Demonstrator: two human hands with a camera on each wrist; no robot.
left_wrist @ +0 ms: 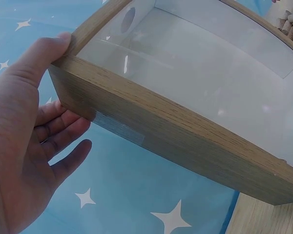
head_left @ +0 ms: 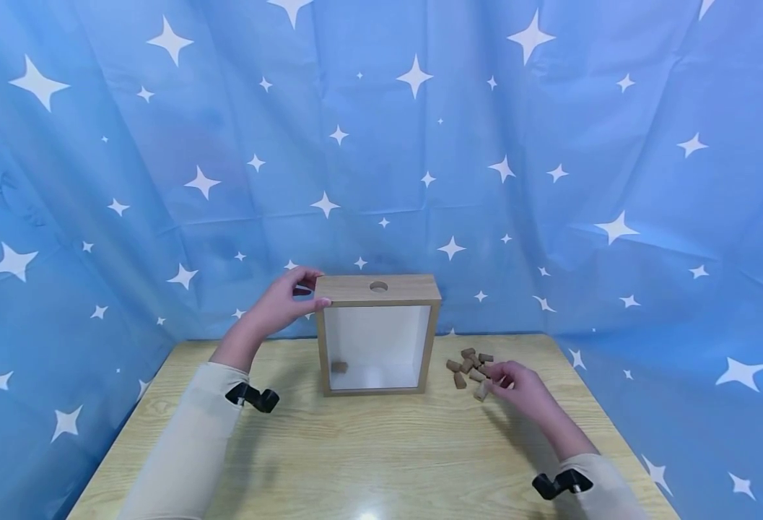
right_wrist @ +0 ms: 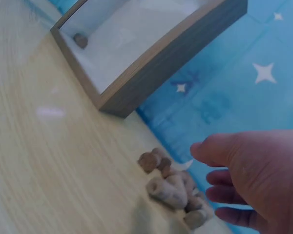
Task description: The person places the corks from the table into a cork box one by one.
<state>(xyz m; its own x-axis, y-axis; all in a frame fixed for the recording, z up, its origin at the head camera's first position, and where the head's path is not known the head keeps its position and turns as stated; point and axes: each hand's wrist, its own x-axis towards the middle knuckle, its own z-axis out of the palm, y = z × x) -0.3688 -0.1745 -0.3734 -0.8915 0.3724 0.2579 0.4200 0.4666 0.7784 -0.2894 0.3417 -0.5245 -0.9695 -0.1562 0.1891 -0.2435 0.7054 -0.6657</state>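
Observation:
A shallow wooden box [head_left: 375, 390] with a clear front, a white back and a round hole [head_left: 378, 287] in its top stands upright on the table. My left hand [head_left: 284, 300] grips its upper left corner, thumb [left_wrist: 49, 51] at the front edge and fingers [left_wrist: 63, 126] behind. Inside, one cork [head_left: 339, 367] lies at the bottom left. To the right of the box is a loose pile of corks [head_left: 467, 366]. My right hand [head_left: 517, 386] is right beside this pile, its fingers loosely bent around nothing. A paler cork [right_wrist: 167, 193] lies at the pile's near side.
The light wooden table [head_left: 355, 448] carries the box and corks near its back edge. Behind and at both sides hangs a blue curtain [head_left: 381, 180] with white stars. A black wrist mount [head_left: 251, 397] sits on each sleeve.

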